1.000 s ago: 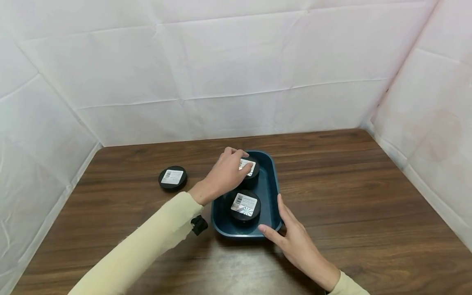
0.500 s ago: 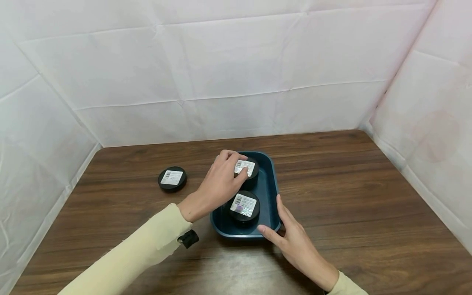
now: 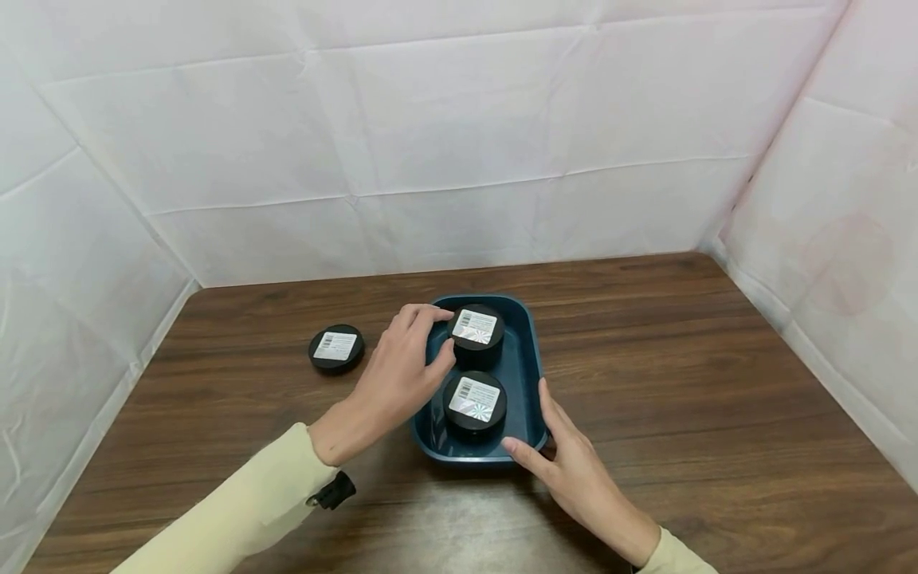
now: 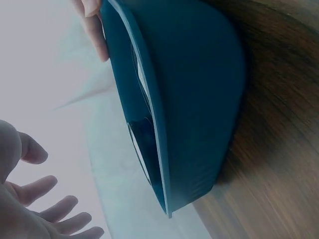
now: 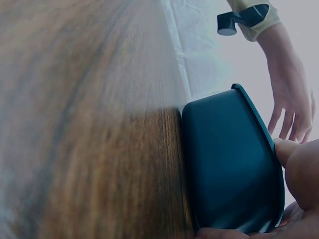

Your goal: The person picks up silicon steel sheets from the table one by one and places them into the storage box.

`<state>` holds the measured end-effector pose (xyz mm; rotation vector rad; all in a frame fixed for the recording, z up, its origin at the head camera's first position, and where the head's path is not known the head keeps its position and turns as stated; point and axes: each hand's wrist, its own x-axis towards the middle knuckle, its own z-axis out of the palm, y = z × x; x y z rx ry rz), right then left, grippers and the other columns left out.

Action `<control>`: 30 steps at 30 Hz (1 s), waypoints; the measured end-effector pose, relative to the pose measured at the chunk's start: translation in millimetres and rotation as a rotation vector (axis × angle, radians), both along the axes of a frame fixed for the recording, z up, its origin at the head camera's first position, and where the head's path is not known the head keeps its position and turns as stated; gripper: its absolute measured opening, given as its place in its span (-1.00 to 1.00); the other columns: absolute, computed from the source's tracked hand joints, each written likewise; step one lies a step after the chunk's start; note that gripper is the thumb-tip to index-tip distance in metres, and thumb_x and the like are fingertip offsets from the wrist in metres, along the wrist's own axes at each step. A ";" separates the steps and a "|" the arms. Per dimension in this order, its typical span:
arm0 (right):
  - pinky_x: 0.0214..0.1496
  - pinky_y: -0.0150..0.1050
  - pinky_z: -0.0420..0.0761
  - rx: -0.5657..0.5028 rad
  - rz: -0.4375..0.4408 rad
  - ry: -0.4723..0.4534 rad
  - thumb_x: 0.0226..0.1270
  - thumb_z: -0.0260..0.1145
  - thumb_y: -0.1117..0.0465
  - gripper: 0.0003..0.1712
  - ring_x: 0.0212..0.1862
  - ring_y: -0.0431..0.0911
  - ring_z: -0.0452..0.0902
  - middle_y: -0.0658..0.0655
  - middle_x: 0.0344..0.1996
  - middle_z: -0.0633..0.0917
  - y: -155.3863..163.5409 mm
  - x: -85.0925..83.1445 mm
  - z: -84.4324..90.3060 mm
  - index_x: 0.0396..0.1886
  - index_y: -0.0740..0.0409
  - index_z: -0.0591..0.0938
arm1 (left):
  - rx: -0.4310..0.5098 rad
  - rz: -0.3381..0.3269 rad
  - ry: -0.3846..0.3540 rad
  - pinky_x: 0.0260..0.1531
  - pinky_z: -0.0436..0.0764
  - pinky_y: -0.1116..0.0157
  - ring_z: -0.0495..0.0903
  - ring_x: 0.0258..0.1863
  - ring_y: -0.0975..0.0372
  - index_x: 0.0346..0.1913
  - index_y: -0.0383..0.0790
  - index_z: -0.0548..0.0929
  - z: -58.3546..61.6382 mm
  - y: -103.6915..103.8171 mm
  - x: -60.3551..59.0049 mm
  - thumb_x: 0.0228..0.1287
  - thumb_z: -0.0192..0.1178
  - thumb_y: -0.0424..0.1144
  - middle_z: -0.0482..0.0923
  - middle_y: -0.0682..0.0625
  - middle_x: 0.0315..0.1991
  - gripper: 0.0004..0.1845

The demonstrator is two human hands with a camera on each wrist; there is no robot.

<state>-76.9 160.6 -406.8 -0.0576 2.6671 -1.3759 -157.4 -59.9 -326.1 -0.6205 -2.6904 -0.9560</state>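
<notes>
A dark blue tray (image 3: 519, 375) rests on the wooden table, with two round black containers bearing white barcode labels inside. One is the far container (image 3: 476, 355); the other is the near container (image 3: 473, 431). My left hand (image 3: 397, 366) hovers over the tray's left rim with fingers spread, just left of the far container. Nothing lies between its fingers; in the left wrist view, the left hand (image 4: 40, 204) appears apart from the tray. At the near right corner, my right hand (image 3: 574, 462) holds the tray between thumb and fingers.
A third, flatter-looking round black container (image 3: 335, 349) with a white label lies on the table (image 3: 681, 359) left of the tray. White sheeting (image 3: 445, 143) rises behind the table and along both sides.
My left hand has let go of the far black container and drawn back left and toward me. The containers stay in place, and my right hand keeps holding the tray corner.
</notes>
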 end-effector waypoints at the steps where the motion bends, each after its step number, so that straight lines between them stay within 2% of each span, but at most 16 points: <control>1: 0.49 0.14 0.36 0.002 0.000 -0.003 0.37 0.27 -0.26 0.13 0.55 0.17 0.13 0.28 0.61 0.00 0.0 0.1 0.0 0.65 0.03 -0.15 | -0.003 0.000 0.008 0.13 0.62 0.00 0.55 0.11 0.03 0.22 -0.25 0.56 0.0 -1.7 1.3 0.40 0.20 -0.26 0.50 -0.18 0.20 -0.63; 3: 0.50 0.14 0.34 0.004 0.000 -0.008 0.37 0.27 -0.26 0.13 0.56 0.16 0.12 0.27 0.62 -0.01 -0.6 0.3 0.1 0.65 0.02 -0.16 | -0.006 0.002 0.032 0.10 0.62 0.00 0.55 0.09 0.03 0.21 -0.25 0.57 -0.4 -6.0 3.5 0.40 0.20 -0.27 0.50 -0.19 0.21 -0.64; 4: 0.50 0.14 0.33 0.003 0.000 -0.007 0.37 0.27 -0.27 0.13 0.56 0.16 0.11 0.27 0.62 -0.01 -1.1 0.4 0.0 0.65 0.02 -0.16 | -0.009 0.001 0.042 0.03 0.64 0.05 0.56 0.01 0.05 0.21 -0.25 0.57 -0.2 -8.8 4.7 0.40 0.20 -0.28 0.50 -0.19 0.21 -0.64; 9: 0.52 0.14 0.29 -0.002 0.001 0.007 0.36 0.28 -0.25 0.13 0.57 0.14 0.09 0.26 0.62 0.00 -2.6 0.4 -0.5 0.65 0.02 -0.15 | -0.024 0.015 0.074 -0.03 0.64 0.10 0.57 -0.02 0.05 0.18 -0.28 0.58 -3.7 -23.5 7.9 0.37 0.22 -0.32 0.53 -0.19 0.18 -0.65; 12: 0.53 0.14 0.28 -0.001 0.004 0.009 0.36 0.28 -0.26 0.13 0.57 0.14 0.07 0.26 0.62 -0.01 -2.0 0.0 0.1 0.65 0.03 -0.15 | -0.036 0.040 0.068 0.10 0.62 0.01 0.56 0.09 0.01 0.17 -0.28 0.58 -7.7 -30.4 9.3 0.34 0.23 -0.32 0.54 -0.18 0.16 -0.65; 18: 0.54 0.15 0.26 0.004 0.004 0.009 0.37 0.28 -0.25 0.13 0.58 0.15 0.06 0.27 0.62 -0.01 -0.5 -0.6 1.8 0.65 0.04 -0.15 | -0.089 0.079 0.080 0.24 0.53 -0.11 0.53 0.16 -0.03 0.17 -0.30 0.58 -15.2 -38.8 8.5 0.34 0.23 -0.32 0.53 -0.21 0.18 -0.64; 27: 0.55 0.16 0.23 0.018 0.004 -0.011 0.36 0.26 -0.28 0.14 0.58 0.14 0.04 0.27 0.62 -0.01 -1.0 -0.9 2.1 0.65 0.02 -0.16 | -0.131 0.077 0.255 0.20 0.52 -0.19 0.55 0.14 -0.09 0.10 -0.29 0.65 -30.1 -51.4 1.4 0.29 0.25 -0.41 0.58 -0.25 0.10 -0.69; 30: 0.55 0.17 0.23 0.019 0.002 -0.004 0.36 0.27 -0.28 0.14 0.58 0.15 0.04 0.27 0.62 -0.01 -1.0 -0.7 1.6 0.65 0.02 -0.15 | -0.147 0.084 0.285 0.19 0.52 -0.20 0.54 0.14 -0.11 0.07 -0.30 0.67 -33.7 -57.1 -1.9 0.28 0.27 -0.41 0.58 -0.26 0.09 -0.70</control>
